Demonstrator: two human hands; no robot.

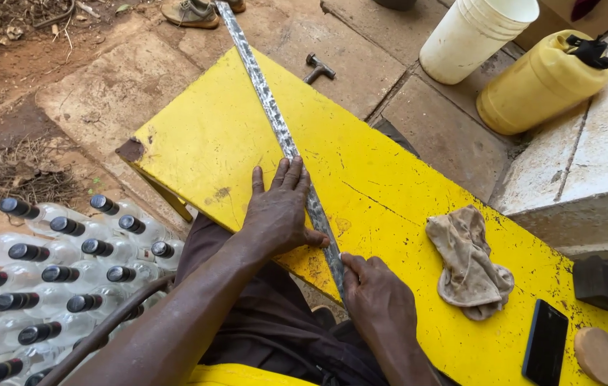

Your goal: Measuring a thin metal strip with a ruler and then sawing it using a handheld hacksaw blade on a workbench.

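A long flat metal strip (270, 106) with a mottled grey surface lies diagonally across a yellow bench (211, 136), reaching past its far edge. My left hand (278, 209) rests flat on the bench with fingers spread, pressing against the strip's left side. At the bench's front edge my right hand (379, 300) grips the near end of the strip, thumb along it.
A crumpled beige rag (470, 261) lies on the bench, right of the strip. A black phone (545, 342), a round wooden disc (598, 355) and a dark block (604, 283) sit at the right. Several clear capped bottles (46, 271), a hammer (317, 68), a white bucket (474, 36) and a yellow jerrycan (541, 84) are around.
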